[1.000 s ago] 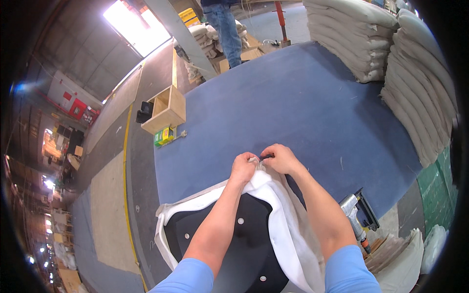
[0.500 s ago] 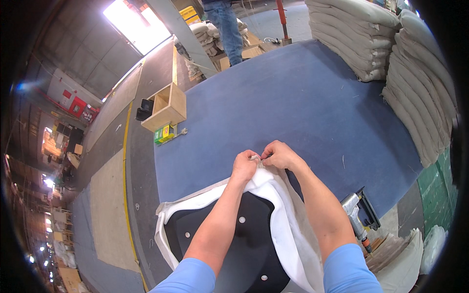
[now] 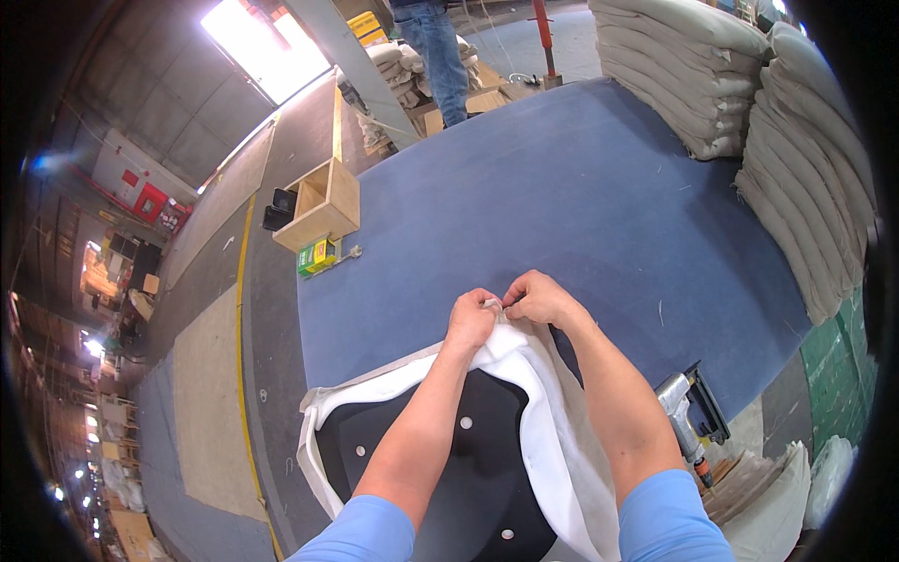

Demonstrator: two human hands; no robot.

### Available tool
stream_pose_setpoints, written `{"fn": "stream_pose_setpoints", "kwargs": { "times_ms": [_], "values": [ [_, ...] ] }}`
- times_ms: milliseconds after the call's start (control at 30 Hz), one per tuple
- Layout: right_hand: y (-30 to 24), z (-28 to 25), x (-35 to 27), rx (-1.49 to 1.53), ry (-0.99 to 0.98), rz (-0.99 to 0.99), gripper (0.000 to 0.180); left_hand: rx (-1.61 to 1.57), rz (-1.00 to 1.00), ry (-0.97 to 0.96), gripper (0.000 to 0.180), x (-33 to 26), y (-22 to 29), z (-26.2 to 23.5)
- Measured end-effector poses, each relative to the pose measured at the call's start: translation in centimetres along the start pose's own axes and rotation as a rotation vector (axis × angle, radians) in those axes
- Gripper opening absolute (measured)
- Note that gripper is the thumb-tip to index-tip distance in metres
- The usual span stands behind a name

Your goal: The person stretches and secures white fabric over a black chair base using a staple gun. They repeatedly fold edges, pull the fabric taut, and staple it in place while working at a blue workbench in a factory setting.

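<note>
A black panel (image 3: 468,459) with small white dots lies on the blue-covered table (image 3: 581,206) just in front of me. White fabric (image 3: 552,421) wraps its edges and folds over its far corner. My left hand (image 3: 471,318) and my right hand (image 3: 536,300) meet at that corner, both pinching the white fabric between fingers and thumb. The fingertips of the two hands touch each other. My forearms lie over the panel and hide part of it.
A staple gun (image 3: 688,417) lies at the table's right edge. A wooden box (image 3: 323,201) and a small green packet (image 3: 316,258) sit at the far left corner. Stacks of beige cushions (image 3: 749,103) fill the far right. A person in jeans (image 3: 438,47) stands beyond the table.
</note>
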State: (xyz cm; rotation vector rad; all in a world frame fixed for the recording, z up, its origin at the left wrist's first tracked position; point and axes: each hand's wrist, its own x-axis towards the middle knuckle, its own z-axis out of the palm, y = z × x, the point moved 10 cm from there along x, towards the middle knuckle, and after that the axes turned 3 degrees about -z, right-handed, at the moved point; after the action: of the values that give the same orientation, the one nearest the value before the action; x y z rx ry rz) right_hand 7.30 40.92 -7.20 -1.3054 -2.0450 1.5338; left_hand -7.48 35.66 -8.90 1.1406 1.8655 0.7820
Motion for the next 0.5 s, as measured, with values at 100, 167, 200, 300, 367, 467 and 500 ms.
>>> {"fn": "stream_pose_setpoints", "kwargs": {
  "times_ms": [100, 167, 200, 300, 367, 467, 500],
  "values": [
    [0.21, -0.06, -0.01, 0.002, 0.002, 0.020, 0.031, 0.003, 0.004, 0.000, 0.017, -0.12, 0.29, 0.07],
    [0.06, 0.13, 0.05, 0.002, -0.004, 0.024, 0.031, -0.008, 0.003, 0.004, 0.017, -0.17, 0.07, -0.17],
    [0.02, 0.27, 0.06, 0.011, -0.012, 0.030, 0.030, -0.018, 0.000, 0.004, 0.017, -0.17, -0.05, -0.25],
    [0.26, 0.30, 0.10, 0.027, -0.020, 0.042, 0.030, -0.029, 0.002, -0.011, 0.012, -0.22, 0.16, -0.03],
    [0.28, 0.22, 0.19, 0.020, -0.016, 0.030, 0.030, -0.030, 0.004, -0.014, 0.012, -0.22, 0.29, 0.06],
    [0.55, 0.29, 0.26, 0.061, -0.026, 0.051, 0.030, -0.037, 0.002, -0.007, 0.016, -0.25, 0.23, -0.02],
    [0.58, 0.30, 0.27, 0.066, -0.027, 0.055, 0.030, -0.040, 0.002, -0.007, 0.016, -0.24, 0.22, -0.02]
  ]
}}
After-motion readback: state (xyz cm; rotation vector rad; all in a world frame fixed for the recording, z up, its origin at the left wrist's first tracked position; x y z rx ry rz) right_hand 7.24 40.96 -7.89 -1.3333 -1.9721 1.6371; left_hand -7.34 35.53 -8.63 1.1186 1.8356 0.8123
